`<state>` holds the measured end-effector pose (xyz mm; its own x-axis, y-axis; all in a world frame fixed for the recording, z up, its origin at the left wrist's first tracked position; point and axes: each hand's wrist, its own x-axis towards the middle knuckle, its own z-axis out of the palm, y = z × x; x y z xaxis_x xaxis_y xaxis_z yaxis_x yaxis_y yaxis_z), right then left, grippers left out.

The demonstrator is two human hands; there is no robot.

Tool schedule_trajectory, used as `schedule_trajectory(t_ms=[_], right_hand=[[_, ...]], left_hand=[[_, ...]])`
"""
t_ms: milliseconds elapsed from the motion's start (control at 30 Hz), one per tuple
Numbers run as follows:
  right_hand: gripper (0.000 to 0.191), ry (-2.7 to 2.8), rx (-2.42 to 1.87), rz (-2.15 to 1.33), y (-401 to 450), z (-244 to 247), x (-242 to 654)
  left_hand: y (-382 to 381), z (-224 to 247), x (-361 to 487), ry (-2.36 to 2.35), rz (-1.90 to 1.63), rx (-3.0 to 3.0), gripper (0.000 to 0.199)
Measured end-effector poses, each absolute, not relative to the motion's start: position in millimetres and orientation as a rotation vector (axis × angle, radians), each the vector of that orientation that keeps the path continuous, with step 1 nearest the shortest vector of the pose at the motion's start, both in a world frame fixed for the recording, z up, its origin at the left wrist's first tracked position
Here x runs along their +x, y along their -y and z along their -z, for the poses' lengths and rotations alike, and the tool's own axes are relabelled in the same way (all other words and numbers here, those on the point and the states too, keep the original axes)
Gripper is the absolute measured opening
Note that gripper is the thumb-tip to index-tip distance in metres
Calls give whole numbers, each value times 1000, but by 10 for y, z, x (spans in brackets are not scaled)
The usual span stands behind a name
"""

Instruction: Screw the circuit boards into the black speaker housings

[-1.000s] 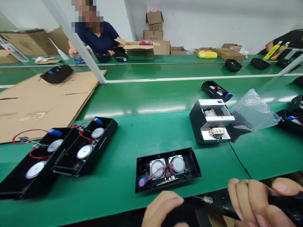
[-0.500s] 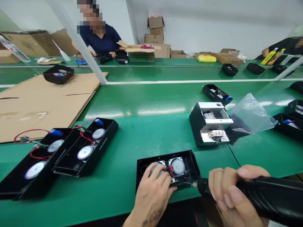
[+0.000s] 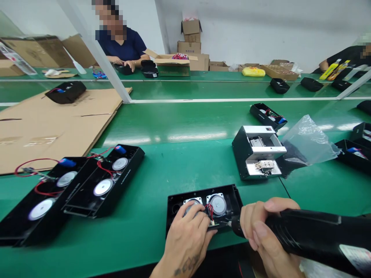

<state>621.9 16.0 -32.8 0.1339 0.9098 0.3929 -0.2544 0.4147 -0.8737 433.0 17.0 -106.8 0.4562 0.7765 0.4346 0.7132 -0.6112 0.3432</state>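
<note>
A black speaker housing [image 3: 171, 216] lies on the green bench at its near edge. Inside it are two round silver speakers, the right speaker [image 3: 218, 204] fully visible, with red wires [image 3: 210, 209] running to a small white connector. My left hand [image 3: 188, 227] grips the housing, its fingers over the left speaker and its thumb at the front wall. My right hand [image 3: 269, 227] is closed round a black electric screwdriver [image 3: 313, 231]. The screwdriver points left, its bit inside the front right part of the housing near the connector. Whether the bit sits on a screw I cannot tell.
Two open housings [image 3: 127, 181] with speakers and blue cylinders lie at left, beside a cardboard sheet [image 3: 58, 123]. A black-and-silver machine [image 3: 257, 154] and a plastic bag [image 3: 310, 143] stand at right. Across the bench a person [image 3: 123, 50] handles a black part.
My right hand has moved left with the screwdriver, bringing its bit further into the housing. My left hand stays put. On the cardboard, a black housing has shifted left and turned.
</note>
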Motion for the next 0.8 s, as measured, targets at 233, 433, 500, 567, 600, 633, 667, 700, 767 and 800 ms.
schedule_trajectory(t_ms=[233, 433, 500, 567, 600, 633, 667, 700, 767, 800], right_hand=[[27, 1150, -788, -1000, -176, 398, 6185], [27, 1145, -792, -1018, -172, 428, 6175], [25, 1125, -801, -1006, -161, 386, 6175], [21, 1097, -799, -982, -143, 318, 6183], [20, 1089, -789, -976, -130, 277, 6194], [18, 1073, -789, -972, -113, 234, 6210], [17, 1062, -787, -981, -93, 191, 6232], [17, 1058, -784, -1001, -70, 153, 6259], [17, 1051, -772, -1058, -21, 99, 6321], [16, 1053, -760, -1089, 3, 89, 6352]], left_hand=[[-158, 1069, 4326, -1325, -898, 2601, 16], [-163, 1082, 4332, -1335, -888, 2606, 18], [-163, 1087, 4338, -1344, -888, 2598, 21], [-163, 1077, 4339, -1342, -907, 2587, 25], [-164, 1065, 4338, -1339, -930, 2578, 25], [-163, 1048, 4334, -1335, -966, 2565, 25], [-161, 1027, 4329, -1326, -1010, 2557, 24], [-158, 1004, 4324, -1314, -1053, 2553, 24], [-142, 958, 4318, -1280, -1121, 2551, 22], [-132, 939, 4317, -1258, -1156, 2546, 20]])
